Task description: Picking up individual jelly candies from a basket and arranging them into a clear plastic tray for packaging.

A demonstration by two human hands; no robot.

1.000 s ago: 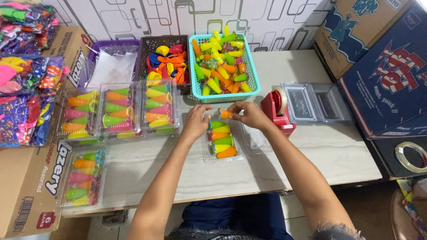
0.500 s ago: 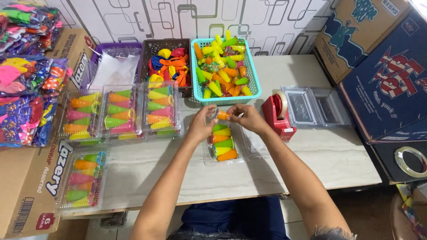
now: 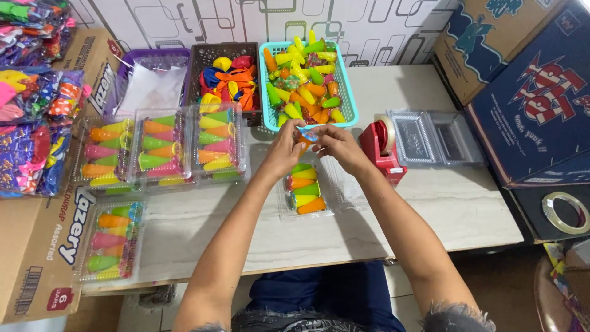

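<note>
My left hand (image 3: 284, 149) and my right hand (image 3: 337, 146) meet above an open clear plastic tray (image 3: 305, 191) that holds several coloured cone-shaped toys. Between the fingertips of both hands is a small blue and orange piece (image 3: 309, 133); its exact kind is too small to tell. The hands hover just in front of a teal basket (image 3: 305, 74) full of loose orange, green and yellow cones.
A dark basket (image 3: 226, 78) of balloons and a purple bin (image 3: 151, 86) stand at the back left. Filled clear trays (image 3: 161, 149) lie to the left, another (image 3: 110, 241) on a cardboard box. A red tape dispenser (image 3: 382, 147) and empty trays (image 3: 434, 136) sit at right.
Both hands have lifted slightly off the open tray towards the teal basket, and the small piece is now pinched between them. The view has shifted a little.
</note>
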